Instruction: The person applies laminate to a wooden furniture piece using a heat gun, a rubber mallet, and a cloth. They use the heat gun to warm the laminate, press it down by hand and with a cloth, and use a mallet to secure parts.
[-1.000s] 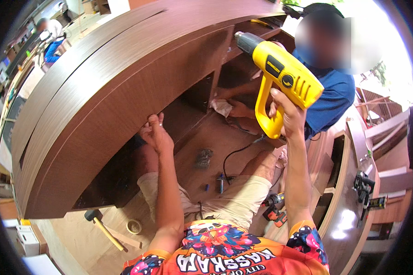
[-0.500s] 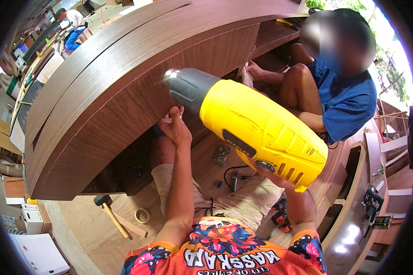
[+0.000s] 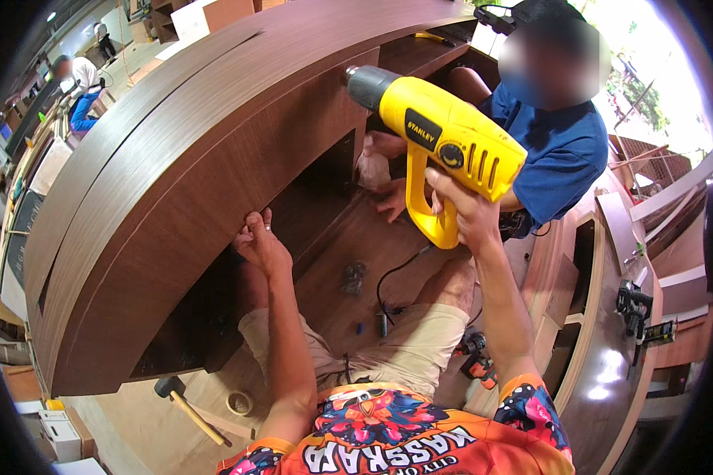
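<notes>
My right hand (image 3: 471, 212) is wrapped round the handle of a yellow heat gun (image 3: 451, 131). Its black and metal nozzle points left, at the far right part of a curved piece of furniture with brown wood-grain facing (image 3: 214, 182). Whether the nozzle touches the facing, I cannot tell. My left hand (image 3: 265, 245) is closed at the facing's lower edge, thumb and fingers pinching it; the fingertips are partly hidden. Across from me a person in a blue shirt (image 3: 558, 162) sits close by, one hand on a pale cloth (image 3: 374, 170) below the nozzle.
A black-headed mallet (image 3: 188, 408) and a roll of tape (image 3: 239, 403) lie on the floor at lower left. A red and black power tool (image 3: 479, 368) is beside my right leg. The gun's cord (image 3: 384, 281) runs between my legs. Wooden frames (image 3: 578, 317) stand at right.
The heat gun has swung right and away, turning so that its handle shows. My left hand stays at the facing's lower edge. The other person's hand reaches out further beneath the gun.
</notes>
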Available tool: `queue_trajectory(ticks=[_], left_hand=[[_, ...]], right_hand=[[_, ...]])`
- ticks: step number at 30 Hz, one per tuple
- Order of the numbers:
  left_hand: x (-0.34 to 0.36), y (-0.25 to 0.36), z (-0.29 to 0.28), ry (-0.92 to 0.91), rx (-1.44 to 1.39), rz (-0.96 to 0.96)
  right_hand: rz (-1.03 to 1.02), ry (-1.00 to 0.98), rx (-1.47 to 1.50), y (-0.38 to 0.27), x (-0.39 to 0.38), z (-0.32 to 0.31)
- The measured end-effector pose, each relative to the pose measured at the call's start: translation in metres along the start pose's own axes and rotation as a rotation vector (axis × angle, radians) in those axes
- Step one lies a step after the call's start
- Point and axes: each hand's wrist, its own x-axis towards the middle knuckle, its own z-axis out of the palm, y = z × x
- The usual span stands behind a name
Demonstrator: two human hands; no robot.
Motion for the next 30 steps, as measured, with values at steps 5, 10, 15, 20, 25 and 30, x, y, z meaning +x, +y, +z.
queue_trajectory(ticks=[5, 10, 15, 20, 25, 30], left_hand=[[0.003, 0.001, -0.004, -0.020, -0.010, -0.036], [0.005, 0.004, -0.006, -0.054, 0.012, -0.047], [0.001, 0.000, -0.002, -0.026, 0.021, 0.017], [0.007, -0.010, -0.010, -0.028, -0.005, 0.038], [0.002, -0.009, -0.004, -0.010, -0.038, 0.049], [0.013, -0.016, -0.020, -0.080, -0.049, 0.013]], right_hand=[[-0.070, 0.111, 0.047, -0.006, 0.029, -0.006], [-0.039, 0.113, 0.097, 0.001, 0.034, -0.015], [-0.027, 0.124, 0.079, 0.019, 0.025, -0.018], [0.111, 0.101, 0.076, 0.056, 0.001, -0.028], [0.136, 0.127, 0.095, 0.067, -0.009, -0.027], [0.162, 0.036, 0.036, 0.068, -0.037, -0.015]])
